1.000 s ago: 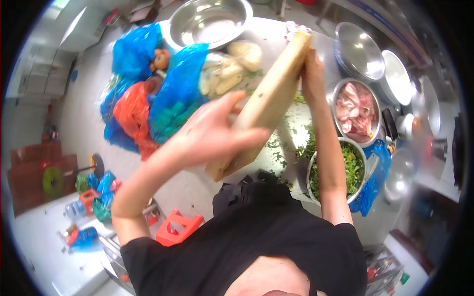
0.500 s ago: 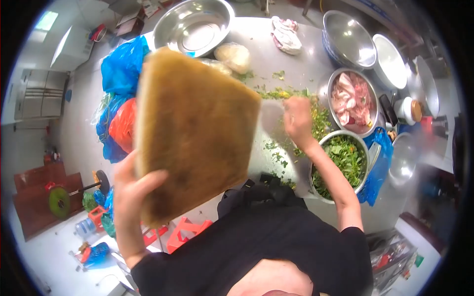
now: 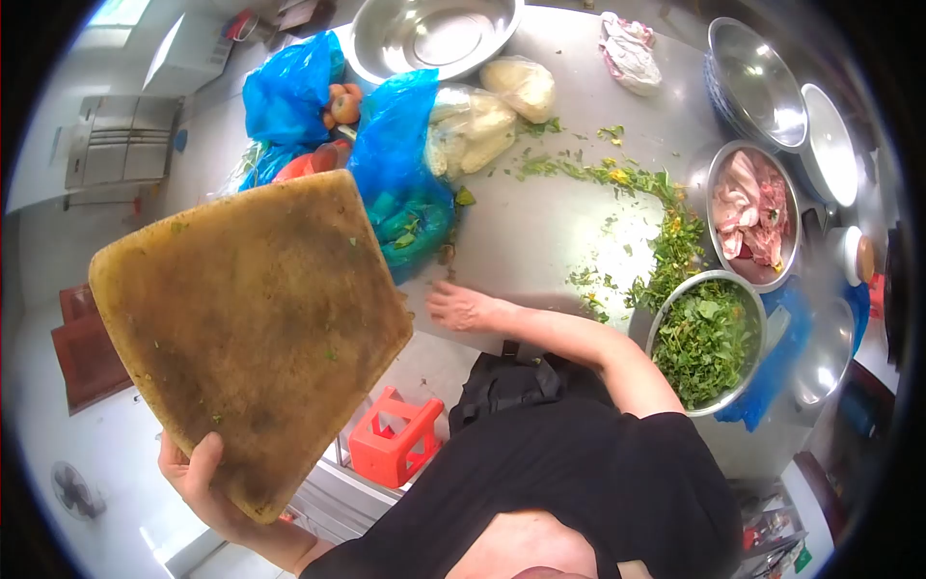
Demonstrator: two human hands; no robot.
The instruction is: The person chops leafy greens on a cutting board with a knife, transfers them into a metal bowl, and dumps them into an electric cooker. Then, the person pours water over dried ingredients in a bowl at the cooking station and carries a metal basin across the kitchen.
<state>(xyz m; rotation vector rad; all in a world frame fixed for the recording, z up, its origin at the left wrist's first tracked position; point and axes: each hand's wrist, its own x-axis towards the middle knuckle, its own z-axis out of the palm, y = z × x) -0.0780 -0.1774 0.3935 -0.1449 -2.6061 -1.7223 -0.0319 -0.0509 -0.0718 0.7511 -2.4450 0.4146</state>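
My left hand [image 3: 198, 482] grips the lower edge of a worn, brown-stained cutting board [image 3: 251, 338], thumb on its face. Small green scraps cling to the board, which is raised at the left of the table, in front of part of the bags. My right hand [image 3: 463, 307] is low over the metal table [image 3: 540, 227] near its front edge, just right of the board's corner. Its fingers are stretched leftward and hold nothing that I can see. Chopped green leaves [image 3: 675, 236] lie scattered in a band across the table to its right.
A bowl of chopped greens [image 3: 709, 338] and a bowl of raw meat [image 3: 752, 212] stand at the right, near empty steel bowls [image 3: 762, 82]. Blue plastic bags [image 3: 395, 145], bagged pale food [image 3: 521, 87] and a large basin [image 3: 434, 39] are at the left and back. A red stool [image 3: 394, 439] is below.
The cutting board has moved left and down in my left hand, uncovering more of the bags. My right hand has swept left from the leaves to the front edge, its fist loosening. The view has shifted.
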